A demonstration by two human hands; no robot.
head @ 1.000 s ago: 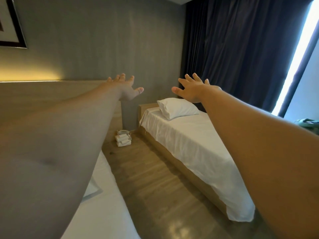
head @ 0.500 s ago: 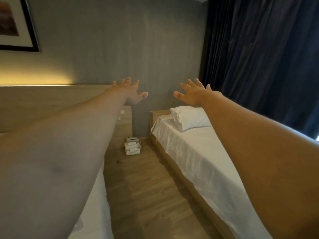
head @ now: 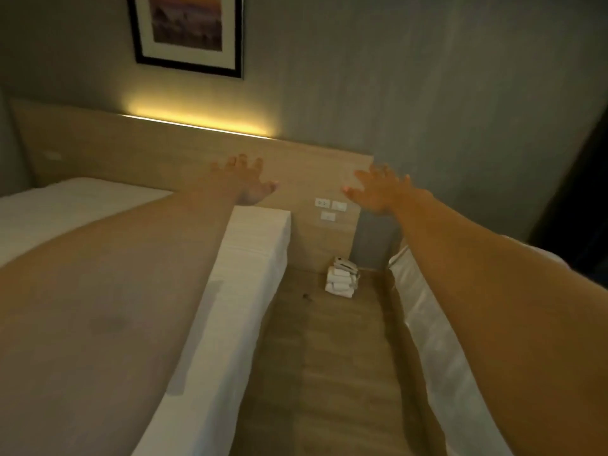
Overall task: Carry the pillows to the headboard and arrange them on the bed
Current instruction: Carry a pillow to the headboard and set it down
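Both my arms stretch forward with nothing in them. My left hand (head: pixel 245 184) has its fingers spread above the head end of the left bed (head: pixel 250 258), which wears a white sheet. My right hand (head: pixel 378 189) is also spread wide, in front of the wooden headboard (head: pixel 164 156) near its right end. The right bed (head: pixel 441 350) shows only its white edge under my right forearm. No pillow is visible in this view.
A wooden floor aisle (head: pixel 332 363) runs between the two beds. A stack of folded white towels with a phone on top (head: pixel 342 279) sits on the floor at the headboard. Wall sockets (head: pixel 329 209) are on the headboard panel. A framed picture (head: pixel 187 31) hangs above.
The view has swung left: the right bed's pillow and the dark curtain have left the frame, and the left bed and lit headboard now fill it. Both hands stay spread and empty.
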